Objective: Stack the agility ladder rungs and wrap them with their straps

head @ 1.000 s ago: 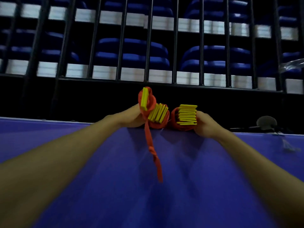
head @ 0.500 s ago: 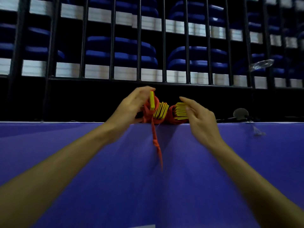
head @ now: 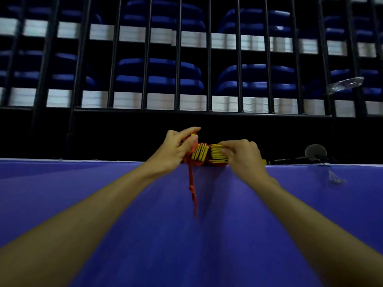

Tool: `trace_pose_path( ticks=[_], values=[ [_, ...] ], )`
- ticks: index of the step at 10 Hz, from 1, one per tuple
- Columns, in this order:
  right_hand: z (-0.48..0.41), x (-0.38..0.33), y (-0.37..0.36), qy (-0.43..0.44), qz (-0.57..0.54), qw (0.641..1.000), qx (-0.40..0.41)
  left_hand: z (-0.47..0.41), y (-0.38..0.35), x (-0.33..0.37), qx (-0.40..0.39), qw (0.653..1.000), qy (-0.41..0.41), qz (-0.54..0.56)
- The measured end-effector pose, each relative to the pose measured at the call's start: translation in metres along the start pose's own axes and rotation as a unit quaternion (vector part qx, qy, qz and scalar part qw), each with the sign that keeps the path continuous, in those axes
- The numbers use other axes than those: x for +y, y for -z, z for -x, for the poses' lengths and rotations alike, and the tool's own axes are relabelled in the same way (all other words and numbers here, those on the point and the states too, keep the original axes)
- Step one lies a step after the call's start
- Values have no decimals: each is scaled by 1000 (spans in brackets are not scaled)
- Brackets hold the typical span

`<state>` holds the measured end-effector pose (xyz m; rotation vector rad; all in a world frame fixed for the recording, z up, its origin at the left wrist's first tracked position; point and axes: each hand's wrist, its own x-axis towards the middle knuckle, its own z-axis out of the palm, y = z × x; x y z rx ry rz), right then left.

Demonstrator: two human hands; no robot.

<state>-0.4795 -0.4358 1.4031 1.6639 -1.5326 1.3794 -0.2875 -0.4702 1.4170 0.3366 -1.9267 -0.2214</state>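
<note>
Blue mat [head: 186, 255] runs bare from the near edge out to a pale far border at 12 o'clock, with wide room at 9 and 3 o'clock on either side of the forearms. Past the border stands a dark wall, then a black railing [head: 209, 59] with rows of blue seats [head: 159, 75] behind its bars. The yellow rungs [head: 200, 152] sit on that far border at 12 o'clock in two bundles side by side: the left one tilted on edge, the right one lying flat-stacked. Left hand [head: 176, 150] at about 11 o'clock – fingers curled, thumb and forefinger closed on the top of the orange strap [head: 191, 183] where it loops over the left bundle. The strap's loose tail hangs toward 6 o'clock across the mat, with a knot partway down. Right hand [head: 242, 156] at about 1 o'clock – fingers bent over the flat stack, thumb pressed to its near face, pinching it. A round dark object [head: 315, 151] sits at 2 o'clock, well apart; what it is cannot be told.
</note>
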Motion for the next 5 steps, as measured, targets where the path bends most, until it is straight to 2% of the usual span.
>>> trace_pose_path(
  ticks=[2,3,4,5],
  values=[
    [-12,26,-17,4,70,996,-52,-20,-31,-24,19,994,88,-56],
    [-11,37,-26,-2,75,991,-108,-20,-50,-38,52,974,154,-158],
    [-10,41,-30,-21,71,986,-149,-20,-64,-41,64,922,216,-315],
    [-9,41,-26,-21,49,979,-198,-23,-60,-30,-8,871,214,-442]
  ],
)
